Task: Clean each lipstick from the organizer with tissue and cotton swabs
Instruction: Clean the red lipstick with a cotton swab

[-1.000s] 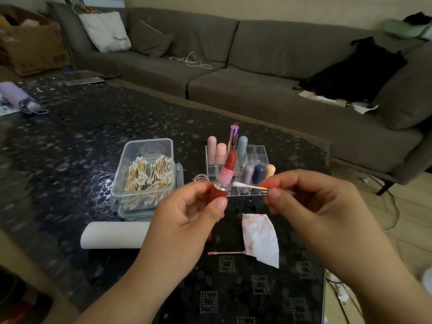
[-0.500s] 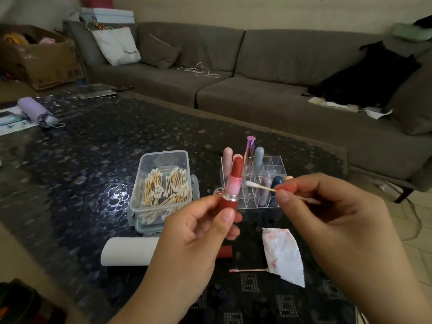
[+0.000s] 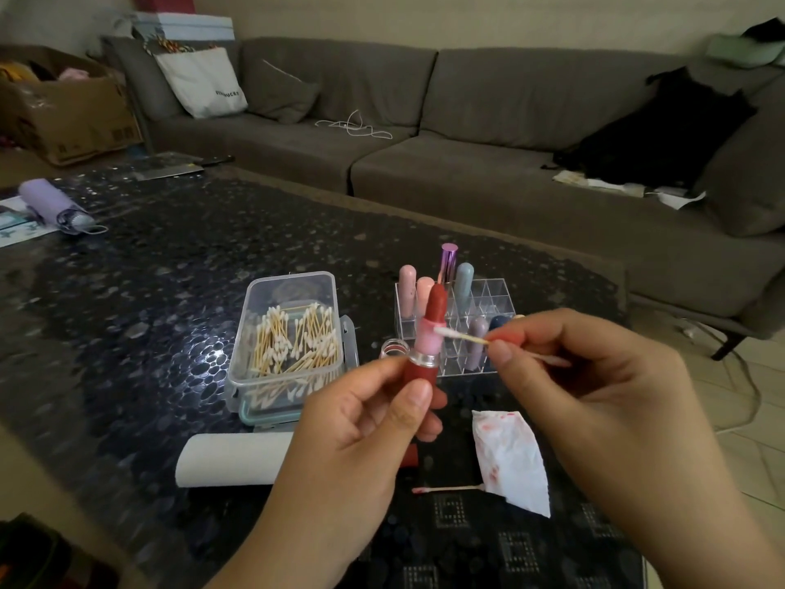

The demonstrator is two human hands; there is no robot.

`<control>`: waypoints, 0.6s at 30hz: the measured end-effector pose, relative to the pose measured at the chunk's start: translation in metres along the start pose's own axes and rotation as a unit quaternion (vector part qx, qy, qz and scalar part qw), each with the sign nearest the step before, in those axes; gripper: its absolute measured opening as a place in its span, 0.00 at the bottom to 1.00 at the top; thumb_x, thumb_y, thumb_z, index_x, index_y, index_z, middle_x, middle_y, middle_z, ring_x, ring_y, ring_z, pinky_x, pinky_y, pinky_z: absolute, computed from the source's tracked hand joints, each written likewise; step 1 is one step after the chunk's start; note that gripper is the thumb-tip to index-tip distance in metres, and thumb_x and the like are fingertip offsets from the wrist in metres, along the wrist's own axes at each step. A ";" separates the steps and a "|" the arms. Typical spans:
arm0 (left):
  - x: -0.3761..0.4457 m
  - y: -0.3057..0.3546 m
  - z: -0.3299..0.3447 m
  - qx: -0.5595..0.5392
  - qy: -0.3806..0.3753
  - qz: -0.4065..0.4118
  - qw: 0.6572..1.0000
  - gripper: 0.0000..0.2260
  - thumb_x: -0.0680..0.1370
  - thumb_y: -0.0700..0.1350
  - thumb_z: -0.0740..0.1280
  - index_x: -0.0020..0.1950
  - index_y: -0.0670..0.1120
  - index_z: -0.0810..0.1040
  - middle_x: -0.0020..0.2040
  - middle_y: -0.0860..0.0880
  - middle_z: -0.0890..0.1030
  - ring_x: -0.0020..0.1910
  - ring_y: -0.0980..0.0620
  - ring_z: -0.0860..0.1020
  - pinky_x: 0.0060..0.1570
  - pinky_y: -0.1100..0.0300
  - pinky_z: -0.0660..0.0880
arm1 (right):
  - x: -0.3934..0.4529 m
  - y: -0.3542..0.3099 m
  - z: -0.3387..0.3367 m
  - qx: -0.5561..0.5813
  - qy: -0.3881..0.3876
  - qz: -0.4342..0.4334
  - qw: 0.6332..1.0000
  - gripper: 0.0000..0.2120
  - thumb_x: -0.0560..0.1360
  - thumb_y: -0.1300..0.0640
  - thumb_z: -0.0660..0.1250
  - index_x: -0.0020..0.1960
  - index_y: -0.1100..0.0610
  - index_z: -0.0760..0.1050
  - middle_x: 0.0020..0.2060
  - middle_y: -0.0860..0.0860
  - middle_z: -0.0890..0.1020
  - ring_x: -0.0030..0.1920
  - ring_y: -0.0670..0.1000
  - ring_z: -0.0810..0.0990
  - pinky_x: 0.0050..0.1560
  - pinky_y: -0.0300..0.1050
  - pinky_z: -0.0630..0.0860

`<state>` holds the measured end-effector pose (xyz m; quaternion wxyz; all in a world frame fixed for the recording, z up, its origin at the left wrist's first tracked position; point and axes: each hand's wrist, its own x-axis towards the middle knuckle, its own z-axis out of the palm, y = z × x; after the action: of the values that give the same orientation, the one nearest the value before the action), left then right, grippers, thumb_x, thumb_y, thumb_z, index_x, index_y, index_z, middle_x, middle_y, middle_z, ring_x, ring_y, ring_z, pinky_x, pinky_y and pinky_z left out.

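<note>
From the head view, the left hand (image 3: 361, 414) grasps an upright red lipstick (image 3: 429, 337) above the table (image 3: 148, 291). The right hand (image 3: 594, 376) pinches a cotton swab (image 3: 461, 335), its white tip touching the pink collar (just below the bullet), in front of the clear organizer (image 3: 488, 299).

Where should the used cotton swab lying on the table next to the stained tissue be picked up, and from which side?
Probably at the bare middle of the stick of the used cotton swab, pinched from above. It lies flat on the table, its left tip is stained pink, and its right tip sits at the edge of the stained tissue, so the mid-stick is the clean, unobstructed part.
</note>
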<state>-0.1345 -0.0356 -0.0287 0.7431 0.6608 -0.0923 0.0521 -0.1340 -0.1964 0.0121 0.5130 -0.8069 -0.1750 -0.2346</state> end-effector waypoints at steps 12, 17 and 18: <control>-0.002 -0.001 0.002 -0.004 -0.035 -0.008 0.999 0.11 0.70 0.56 0.68 0.49 0.55 0.82 0.40 0.49 0.83 0.37 0.56 0.79 0.42 0.62 0.75 | 0.002 0.002 -0.001 -0.002 0.009 -0.012 1.000 0.02 0.69 0.54 0.70 0.38 0.48 0.80 0.29 0.48 0.79 0.29 0.44 0.74 0.31 0.27 0.69; -0.002 -0.002 0.003 -0.020 -0.049 -0.009 0.999 0.15 0.67 0.59 0.66 0.49 0.55 0.83 0.39 0.50 0.82 0.36 0.55 0.78 0.41 0.60 0.75 | 0.002 0.002 -0.004 0.001 -0.025 -0.021 0.999 0.06 0.68 0.47 0.67 0.41 0.48 0.79 0.29 0.52 0.77 0.28 0.47 0.73 0.30 0.30 0.70; -0.002 -0.002 0.003 -0.024 -0.051 -0.010 0.998 0.15 0.67 0.59 0.66 0.50 0.55 0.83 0.39 0.50 0.82 0.36 0.55 0.78 0.41 0.61 0.75 | 0.001 0.002 -0.004 -0.001 -0.029 -0.021 0.999 0.06 0.68 0.47 0.67 0.41 0.48 0.79 0.29 0.51 0.77 0.28 0.47 0.73 0.30 0.29 0.70</control>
<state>-0.1362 -0.0389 -0.0307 0.7532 0.6457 -0.1248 0.0088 -0.1326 -0.2005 0.0127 0.5015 -0.8103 -0.2065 -0.2218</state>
